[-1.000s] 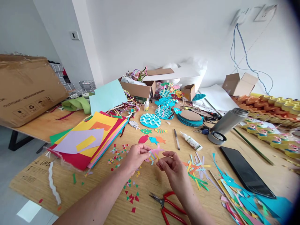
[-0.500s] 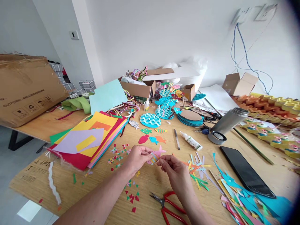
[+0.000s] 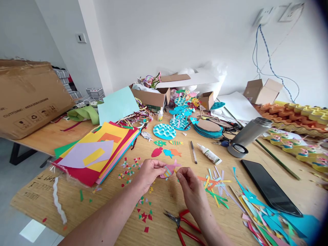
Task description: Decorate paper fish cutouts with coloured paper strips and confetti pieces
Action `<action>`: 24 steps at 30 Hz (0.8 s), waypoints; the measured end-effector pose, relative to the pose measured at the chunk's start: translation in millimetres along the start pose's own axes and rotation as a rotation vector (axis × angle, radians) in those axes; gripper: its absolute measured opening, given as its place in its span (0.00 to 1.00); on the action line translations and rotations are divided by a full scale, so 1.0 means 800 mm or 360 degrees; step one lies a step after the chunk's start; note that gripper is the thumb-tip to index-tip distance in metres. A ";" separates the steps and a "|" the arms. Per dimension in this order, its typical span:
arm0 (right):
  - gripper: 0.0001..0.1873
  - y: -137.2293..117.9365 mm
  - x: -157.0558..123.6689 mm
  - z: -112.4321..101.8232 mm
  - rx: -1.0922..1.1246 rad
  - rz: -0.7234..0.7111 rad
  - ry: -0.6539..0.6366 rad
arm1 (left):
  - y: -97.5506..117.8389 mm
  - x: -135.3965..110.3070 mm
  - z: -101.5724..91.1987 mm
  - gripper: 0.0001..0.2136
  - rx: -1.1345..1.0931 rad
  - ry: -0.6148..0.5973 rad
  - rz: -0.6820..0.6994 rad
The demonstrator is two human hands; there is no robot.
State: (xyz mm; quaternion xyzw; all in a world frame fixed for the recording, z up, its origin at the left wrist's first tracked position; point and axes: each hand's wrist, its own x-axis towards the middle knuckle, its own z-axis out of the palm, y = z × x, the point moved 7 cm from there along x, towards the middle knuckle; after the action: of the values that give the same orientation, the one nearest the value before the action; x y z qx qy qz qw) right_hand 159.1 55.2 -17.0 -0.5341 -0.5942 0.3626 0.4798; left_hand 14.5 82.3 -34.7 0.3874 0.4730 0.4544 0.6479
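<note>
My left hand [image 3: 152, 172] pinches a pink paper fish [image 3: 169, 171] by its left side. Yellow and blue stripes cross the fish's body, and its tail points up and to the right. Just right of it, my right hand [image 3: 191, 184] is closed in a pinch on a small yellow paper strip [image 3: 175, 170], mostly covered by the fingertips. Beyond the hands lie finished-looking paper fish, among them a red fish [image 3: 156, 152], an orange fish [image 3: 176, 152] and a green fish [image 3: 160, 143]. Red-handled scissors [image 3: 183, 223] rest open below my right hand.
Paper scraps [image 3: 143, 217] and cut strips [image 3: 217, 184] scatter around the hands. A glue bottle [image 3: 209, 154], a pen [image 3: 193, 152], a phone [image 3: 270, 188] and a metal flask [image 3: 252, 133] lie to the right. Coloured sheets [image 3: 99, 147] are stacked at left.
My right hand has drawn slightly right, away from the fish, with the yellow strip at its fingertips. More of the fish's striped body shows. My left hand stays almost still.
</note>
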 end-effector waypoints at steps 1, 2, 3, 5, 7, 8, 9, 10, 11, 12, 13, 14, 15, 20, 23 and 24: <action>0.11 0.000 0.000 0.002 0.0039 0.0013 -0.0016 | -0.001 -0.001 0.000 0.10 -0.0020 0.0010 -0.0009; 0.11 0.001 -0.001 0.004 0.0073 0.0025 -0.0035 | -0.001 -0.001 0.000 0.10 -0.0030 0.0011 -0.0017; 0.11 0.001 -0.001 0.005 0.0097 0.0036 -0.0048 | -0.001 -0.002 0.000 0.11 -0.0030 0.0007 -0.0019; 0.11 0.003 -0.001 0.006 0.0116 0.0060 -0.0041 | -0.001 -0.003 0.003 0.12 -0.0018 -0.0024 -0.0012; 0.13 0.005 0.000 0.005 0.0125 0.0079 -0.0010 | -0.001 -0.004 0.006 0.12 -0.0001 -0.0066 -0.0001; 0.13 0.005 0.000 0.005 0.0132 0.0086 0.0002 | -0.001 -0.004 0.007 0.13 0.0001 -0.0076 0.0001; 0.13 0.006 0.000 0.004 0.0139 0.0090 0.0008 | -0.001 -0.004 0.008 0.13 0.0001 -0.0076 0.0000; 0.13 0.006 0.000 0.005 0.0145 0.0090 0.0006 | -0.001 -0.005 0.009 0.13 0.0006 -0.0073 -0.0002; 0.13 0.005 0.000 0.005 0.0148 0.0086 -0.0001 | -0.001 -0.005 0.009 0.13 0.0014 -0.0069 -0.0004; 0.13 0.005 -0.001 0.005 0.0145 0.0081 -0.0008 | -0.001 -0.005 0.010 0.13 0.0027 -0.0071 -0.0005; 0.13 0.004 -0.001 0.006 0.0137 0.0076 -0.0010 | 0.000 -0.006 0.010 0.12 0.0041 -0.0076 -0.0003; 0.13 0.003 -0.001 0.005 0.0126 0.0071 -0.0010 | 0.000 -0.006 0.011 0.12 0.0054 -0.0083 -0.0002; 0.14 0.003 -0.002 0.005 0.0114 0.0070 -0.0009 | 0.000 -0.006 0.011 0.12 0.0061 -0.0091 -0.0003; 0.15 0.004 -0.002 0.004 0.0100 0.0091 0.0018 | -0.002 -0.005 0.010 0.14 0.0011 -0.0109 -0.0012; 0.16 0.005 -0.001 0.004 0.0113 0.0105 0.0026 | -0.003 -0.005 0.010 0.15 -0.0027 -0.0116 -0.0021; 0.16 0.004 -0.001 0.004 0.0117 0.0108 0.0025 | -0.004 -0.005 0.010 0.15 -0.0039 -0.0111 -0.0028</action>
State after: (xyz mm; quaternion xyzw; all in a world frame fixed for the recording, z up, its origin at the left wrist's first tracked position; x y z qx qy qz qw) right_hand 157.0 55.2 -21.4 -0.5387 -0.5583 0.3960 0.4912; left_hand 22.6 77.1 -34.4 0.3909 0.4478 0.4406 0.6727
